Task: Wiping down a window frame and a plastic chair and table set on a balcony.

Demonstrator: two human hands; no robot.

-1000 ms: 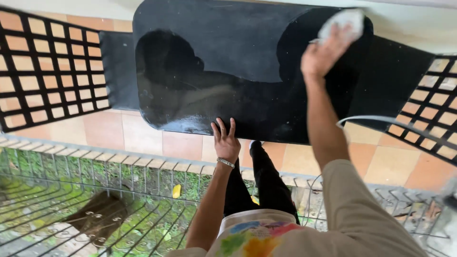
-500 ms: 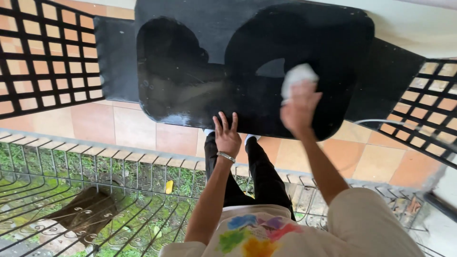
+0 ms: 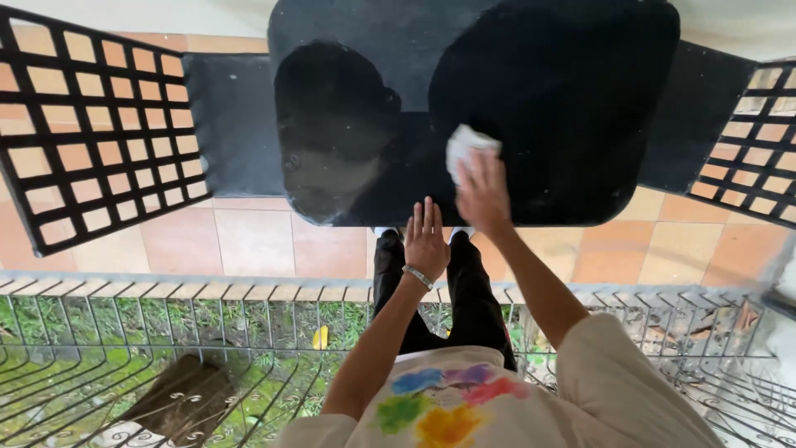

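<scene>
Below me the black counter [image 3: 547,75] fills the top of the view, a glossy slab with rounded corners, its near edge running just above my feet. Its surface mirrors a dark head-shaped outline on the left half. Under it lies a black mat [image 3: 228,124], spreading past the counter on both sides over the orange and cream floor tiles [image 3: 249,241]. On either side stands a black lattice chair: the left chair [image 3: 91,133] tilts across the tiles, and the right chair [image 3: 763,141] is cut off by the frame edge. Nearer to me a grey metal railing [image 3: 166,332] runs across the whole width, with grass and a brown board [image 3: 182,398] showing through its bars, and a small yellow leaf [image 3: 320,337] beside my legs. My black trousers [image 3: 464,290] stand between railing and counter, and my pale shirt with a patch of coloured blotches [image 3: 448,402] closes the bottom.

My right hand [image 3: 482,195] presses a crumpled white cloth [image 3: 466,145] flat against the counter near its front middle, fingers spread over the cloth and holding it down. My left hand [image 3: 425,241] lies open, fingers wide and holding nothing, its fingertips resting on the counter's front edge just beside the right hand. A silver bracelet [image 3: 419,276] circles the left wrist.
</scene>
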